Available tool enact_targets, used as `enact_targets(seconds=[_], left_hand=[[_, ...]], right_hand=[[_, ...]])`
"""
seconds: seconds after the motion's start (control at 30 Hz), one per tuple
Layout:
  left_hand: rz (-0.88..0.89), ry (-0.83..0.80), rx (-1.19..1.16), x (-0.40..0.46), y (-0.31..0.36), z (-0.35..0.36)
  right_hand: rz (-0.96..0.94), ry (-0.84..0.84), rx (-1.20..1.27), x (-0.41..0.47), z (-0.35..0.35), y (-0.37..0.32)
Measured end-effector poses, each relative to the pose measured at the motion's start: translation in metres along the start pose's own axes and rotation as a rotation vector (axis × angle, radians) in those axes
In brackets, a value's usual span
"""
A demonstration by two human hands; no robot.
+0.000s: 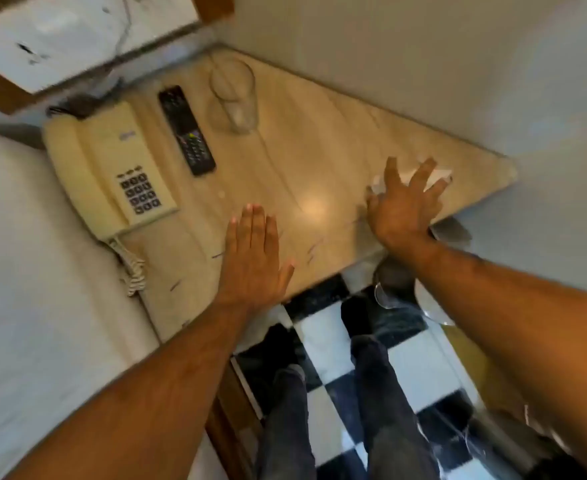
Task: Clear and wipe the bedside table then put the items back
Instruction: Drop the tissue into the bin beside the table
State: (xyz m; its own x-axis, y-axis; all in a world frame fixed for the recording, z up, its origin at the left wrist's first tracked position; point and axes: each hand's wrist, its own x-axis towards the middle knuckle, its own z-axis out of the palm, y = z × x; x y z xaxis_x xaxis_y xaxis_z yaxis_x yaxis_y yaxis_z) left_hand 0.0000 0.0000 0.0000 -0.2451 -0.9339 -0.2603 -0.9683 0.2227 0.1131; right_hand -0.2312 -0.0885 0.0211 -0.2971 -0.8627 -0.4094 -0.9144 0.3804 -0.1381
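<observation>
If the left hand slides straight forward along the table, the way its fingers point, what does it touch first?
Probably nothing soon: the left hand points over bare table, passing between the remote and the glass. The glass seems the nearest to that line, but depth is unclear.

Beige marble bedside table bears phone, remote, glass.
</observation>
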Motion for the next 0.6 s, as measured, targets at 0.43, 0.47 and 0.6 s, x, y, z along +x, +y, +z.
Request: enact_targets(seconds=[0.43, 0.47, 0.6], left_hand=[[0.248, 0.006, -0.016, 0.151, 0.127, 0.028], [0.261, -0.007, -0.017, 0.159, 0.137, 0.03], [0.33, -0.03, -0.078, 0.181, 0.174, 0.045]], right_hand=[[0.128, 0.241, 0.305, 0.046, 0.019, 0.095], [0.2, 0.272, 0.366, 0.037, 0.022, 0.11], [0.455, 0.263, 0.58, -0.023, 0.06, 0.163]])
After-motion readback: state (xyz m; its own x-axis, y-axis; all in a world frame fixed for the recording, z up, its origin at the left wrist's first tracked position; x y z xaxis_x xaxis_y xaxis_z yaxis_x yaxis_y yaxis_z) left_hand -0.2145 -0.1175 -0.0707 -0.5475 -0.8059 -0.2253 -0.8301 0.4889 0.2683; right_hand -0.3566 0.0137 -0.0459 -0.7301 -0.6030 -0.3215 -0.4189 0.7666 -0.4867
